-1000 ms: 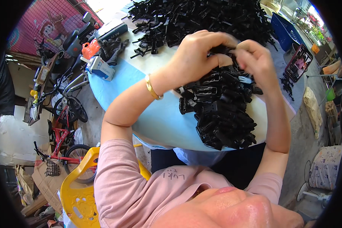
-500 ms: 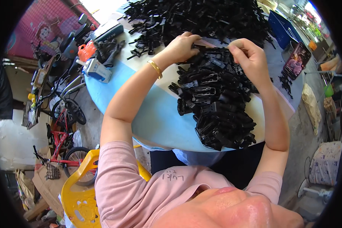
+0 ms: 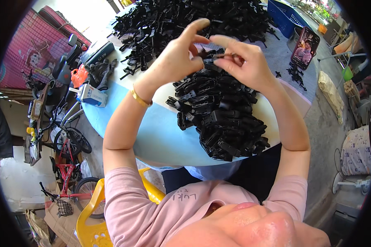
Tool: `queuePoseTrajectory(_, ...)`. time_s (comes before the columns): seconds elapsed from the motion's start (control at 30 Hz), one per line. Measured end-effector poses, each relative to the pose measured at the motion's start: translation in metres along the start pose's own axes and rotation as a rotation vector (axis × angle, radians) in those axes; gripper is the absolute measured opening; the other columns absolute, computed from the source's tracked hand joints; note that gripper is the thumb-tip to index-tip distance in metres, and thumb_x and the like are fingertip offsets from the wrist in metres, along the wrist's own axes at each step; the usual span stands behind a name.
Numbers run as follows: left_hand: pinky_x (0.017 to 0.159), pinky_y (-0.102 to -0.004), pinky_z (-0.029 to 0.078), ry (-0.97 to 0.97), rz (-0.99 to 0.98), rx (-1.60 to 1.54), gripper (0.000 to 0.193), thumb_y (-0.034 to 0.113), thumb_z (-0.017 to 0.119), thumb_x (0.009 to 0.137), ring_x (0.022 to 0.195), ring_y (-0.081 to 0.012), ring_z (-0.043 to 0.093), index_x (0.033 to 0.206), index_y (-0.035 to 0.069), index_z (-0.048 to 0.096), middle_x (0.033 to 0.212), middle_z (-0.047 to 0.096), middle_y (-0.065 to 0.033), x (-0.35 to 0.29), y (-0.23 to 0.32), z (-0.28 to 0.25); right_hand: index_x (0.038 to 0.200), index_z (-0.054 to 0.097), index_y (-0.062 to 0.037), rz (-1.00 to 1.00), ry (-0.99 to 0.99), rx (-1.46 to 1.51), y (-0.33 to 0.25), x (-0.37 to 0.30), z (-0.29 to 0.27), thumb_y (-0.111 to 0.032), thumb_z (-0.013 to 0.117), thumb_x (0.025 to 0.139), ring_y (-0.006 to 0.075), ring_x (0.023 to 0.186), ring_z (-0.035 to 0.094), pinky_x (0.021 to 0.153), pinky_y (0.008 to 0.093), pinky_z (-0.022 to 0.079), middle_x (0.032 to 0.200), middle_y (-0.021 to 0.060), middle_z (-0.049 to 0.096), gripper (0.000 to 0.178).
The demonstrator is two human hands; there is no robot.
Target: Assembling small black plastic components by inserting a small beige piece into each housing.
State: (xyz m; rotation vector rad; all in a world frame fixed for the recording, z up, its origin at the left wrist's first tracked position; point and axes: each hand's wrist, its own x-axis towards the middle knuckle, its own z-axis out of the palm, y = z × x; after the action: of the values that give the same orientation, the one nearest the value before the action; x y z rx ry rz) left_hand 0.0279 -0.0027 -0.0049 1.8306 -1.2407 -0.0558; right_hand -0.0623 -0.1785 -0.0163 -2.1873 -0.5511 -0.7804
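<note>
Both hands are raised above a stacked heap of small black plastic parts (image 3: 222, 111) at the near side of a round table (image 3: 152, 136). My left hand (image 3: 175, 59), with a gold bangle at the wrist, has its index finger stretched out and its thumb apart. My right hand (image 3: 247, 64) faces it with thumb and index finger drawn together on a small dark part, blurred and partly hidden by the fingers. Beyond the hands spreads a larger loose pile of black plastic parts (image 3: 161, 29).
A propped phone (image 3: 305, 48) and a blue basket (image 3: 286, 16) stand at the right, near a few scattered black parts (image 3: 296, 76). On the left are a blue-white carton (image 3: 93, 95), an orange-red bag (image 3: 80, 76) and dark gloves (image 3: 101, 74). A yellow chair (image 3: 88, 214) is beside me.
My hands have come closer together and lifted off the stacked heap. The left index finger has stretched out. The whole view has shifted slightly, moving the table items leftward.
</note>
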Motion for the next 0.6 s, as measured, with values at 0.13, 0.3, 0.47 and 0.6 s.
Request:
queuePoseTrajectory(0.13, 0.071, -0.0238, 0.047, -0.119, -0.028, -0.121, 0.075, -0.010, 0.055, 0.068, 0.075, -0.0103, 0.051, 0.135, 0.010, 0.027, 0.105, 0.055, -0.0096, -0.006, 0.007, 0.000, 0.083, 0.062, -0.0029, -0.289, -0.099, 0.089, -0.008, 0.001, 0.001, -0.001, 0.067, 0.071, 0.0147, 0.053, 0.051, 0.048, 0.0242, 0.040, 0.065, 0.0057, 0.056, 0.013)
queuePoseTrajectory(0.3, 0.076, -0.0260, 0.049, -0.065, -0.298, -0.812, 0.062, -0.001, 0.062, 0.072, 0.079, -0.0140, 0.057, 0.129, 0.002, 0.035, 0.106, 0.054, -0.0123, -0.004, 0.008, -0.001, 0.079, 0.059, -0.0004, -0.303, 0.022, 0.063, -0.017, 0.000, -0.004, -0.004, 0.067, 0.073, 0.0128, 0.056, 0.054, 0.050, 0.0223, 0.041, 0.066, 0.0057, 0.057, 0.010)
queuePoseTrajectory(0.47, 0.090, -0.0327, 0.046, -0.080, -0.197, -0.966, 0.056, 0.007, 0.066, 0.077, 0.103, -0.0203, 0.055, 0.126, -0.003, 0.040, 0.119, 0.051, -0.0146, -0.009, 0.006, 0.011, 0.082, 0.058, 0.0000, -0.093, 0.186, 0.134, -0.016, -0.005, -0.003, -0.007, 0.065, 0.079, 0.0068, 0.059, 0.053, 0.054, 0.0191, 0.043, 0.070, 0.0031, 0.059, 0.010)
queuePoseTrajectory(0.6, 0.083, -0.0295, 0.050, 0.037, -0.220, -0.731, 0.057, 0.001, 0.069, 0.073, 0.096, -0.0189, 0.059, 0.123, -0.003, 0.043, 0.114, 0.054, -0.0122, -0.012, 0.016, 0.019, 0.085, 0.058, 0.0002, 0.025, 0.130, 0.200, -0.017, -0.005, 0.005, -0.009, 0.062, 0.082, 0.0041, 0.063, 0.053, 0.057, 0.0180, 0.044, 0.070, 0.0004, 0.059, 0.010)
